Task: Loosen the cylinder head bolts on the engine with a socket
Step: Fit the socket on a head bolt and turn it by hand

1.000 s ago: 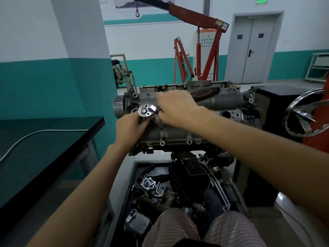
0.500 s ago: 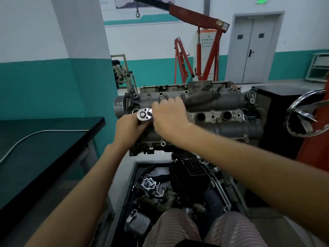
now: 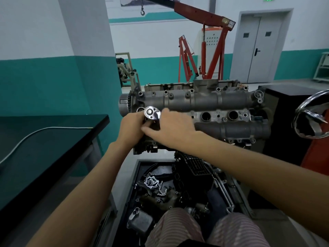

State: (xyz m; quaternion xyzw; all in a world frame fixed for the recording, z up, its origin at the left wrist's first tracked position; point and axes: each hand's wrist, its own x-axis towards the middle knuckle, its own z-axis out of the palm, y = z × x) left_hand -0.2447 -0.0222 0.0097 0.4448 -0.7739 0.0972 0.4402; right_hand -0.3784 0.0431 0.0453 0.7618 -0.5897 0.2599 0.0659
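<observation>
Both forearms are bare up to the frame edge, with no sleeves, watch or gloves showing. The left hand and right hand are bare too, with no rings visible. At the bottom, 2 knees show in trousers of a pinkish cloth with thin, pale, closely spaced stripes. A dark strip of clothing sits between them at the bottom edge.

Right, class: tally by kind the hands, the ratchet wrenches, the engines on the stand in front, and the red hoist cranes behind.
Hands: 2 (left hand, right hand)
Ratchet wrench: 1
Engine: 1
Red hoist crane: 1
Total: 5
</observation>
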